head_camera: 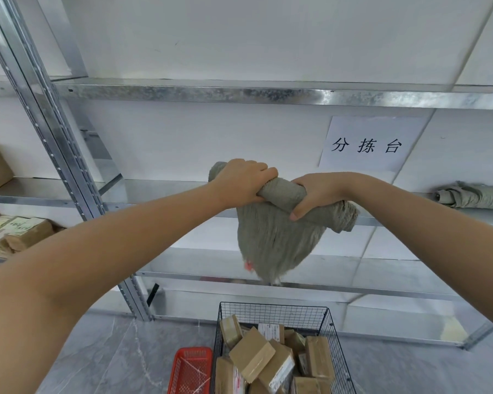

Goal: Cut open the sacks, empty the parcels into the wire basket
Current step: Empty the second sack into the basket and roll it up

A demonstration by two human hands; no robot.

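now the grey sack (pixel 276 245) hangs limp at frame centre, its bunched end gripped by the left hand (pixel 244 182) and right hand (pixel 315 194), fingers curled round it. parcels (pixel 252 356) already fill the wire basket (pixel 273 311) below; this sack looks emptied, maybe only shaking out remains.

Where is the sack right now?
In the head view's centre, the sack hangs gripped by the left hand and right hand, before the metal shelving and above the wire basket.
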